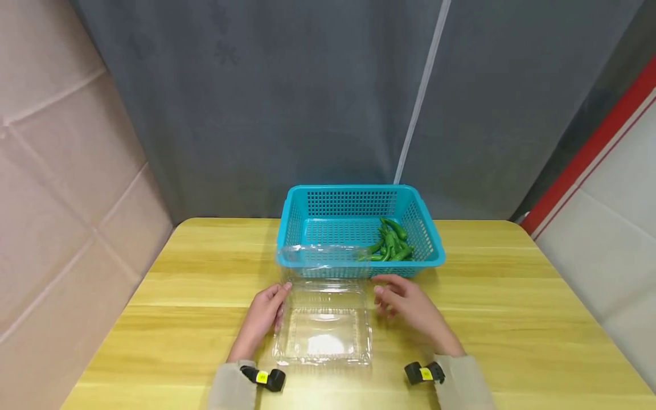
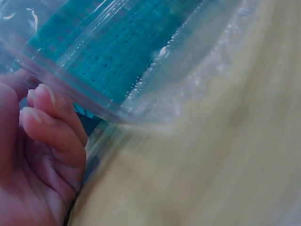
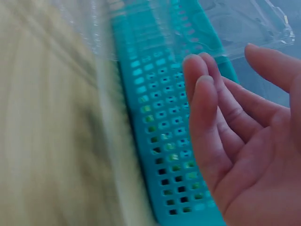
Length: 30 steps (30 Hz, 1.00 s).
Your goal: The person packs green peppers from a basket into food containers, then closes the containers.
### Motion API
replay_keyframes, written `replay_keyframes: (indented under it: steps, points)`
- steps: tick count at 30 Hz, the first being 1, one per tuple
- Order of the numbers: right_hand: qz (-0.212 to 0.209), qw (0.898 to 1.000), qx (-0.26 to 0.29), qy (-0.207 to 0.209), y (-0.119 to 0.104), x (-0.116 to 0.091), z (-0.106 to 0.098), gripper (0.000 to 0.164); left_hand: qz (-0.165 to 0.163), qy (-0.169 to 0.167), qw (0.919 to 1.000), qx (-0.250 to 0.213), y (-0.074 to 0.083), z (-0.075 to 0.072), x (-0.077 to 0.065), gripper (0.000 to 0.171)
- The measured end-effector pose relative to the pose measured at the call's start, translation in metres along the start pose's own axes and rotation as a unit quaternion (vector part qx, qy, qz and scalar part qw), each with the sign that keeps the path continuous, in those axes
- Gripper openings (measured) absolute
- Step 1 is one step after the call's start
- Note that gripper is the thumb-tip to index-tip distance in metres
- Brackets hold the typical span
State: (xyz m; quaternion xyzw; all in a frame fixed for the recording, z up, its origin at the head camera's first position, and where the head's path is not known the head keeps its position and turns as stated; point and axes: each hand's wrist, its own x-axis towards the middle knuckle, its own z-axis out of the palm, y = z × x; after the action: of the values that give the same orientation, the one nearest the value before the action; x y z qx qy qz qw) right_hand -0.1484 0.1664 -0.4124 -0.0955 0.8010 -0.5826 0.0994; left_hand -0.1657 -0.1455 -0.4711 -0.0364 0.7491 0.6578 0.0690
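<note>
A clear plastic clamshell container (image 1: pixel 328 337) stands in front of me with its lid (image 1: pixel 328 263) raised at the far side, overlapping the basket's front in the head view. My left hand (image 1: pixel 263 316) pinches the container's left edge near the hinge. In the left wrist view, the thumb and curled fingers of that hand (image 2: pixel 51 136) are at the transparent wall. Off the container's right side, my right hand (image 1: pixel 410 307) has loosely bent fingers. In the right wrist view its palm (image 3: pixel 263 174) holds nothing, and a gap shows between thumb and fingers.
Behind the container sits a blue perforated plastic basket (image 1: pixel 353 188). Several green peppers (image 1: pixel 392 242) lie in its right part. The wooden table (image 1: pixel 512 319) ends at a grey curtain (image 1: pixel 282 114) at the back, with light walls at left and right.
</note>
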Motion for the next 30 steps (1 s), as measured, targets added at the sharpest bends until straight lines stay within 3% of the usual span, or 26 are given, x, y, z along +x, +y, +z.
replay_keyframes:
  steps: [7,12,15,19,25,30]
  points:
    - [-0.057,0.994,-0.038,0.087,-0.023,-0.007,-0.008,0.035,0.003,-0.004,1.0000,-0.001,0.000,-0.001,0.000,0.057]
    - [-0.094,0.977,-0.076,0.175,-0.018,-0.002,-0.012,0.036,0.011,-0.001,0.9999,0.003,0.000,0.000,-0.001,0.056]
    - [-0.120,0.968,-0.087,0.203,-0.018,0.002,-0.015,0.035,0.010,-0.001,1.0000,0.001,0.000,0.000,-0.003,0.055]
    - [-0.139,0.962,-0.123,0.203,-0.021,0.008,-0.022,0.033,0.007,-0.003,0.9999,-0.006,0.001,0.001,-0.005,0.054]
    - [-0.136,0.963,-0.178,0.148,-0.029,0.015,-0.036,0.035,0.011,-0.003,0.9999,-0.002,0.002,0.001,-0.006,0.052]
    - [-0.135,0.952,-0.251,0.107,-0.037,0.022,-0.051,0.039,0.009,0.000,1.0000,-0.002,0.004,0.002,-0.007,0.054]
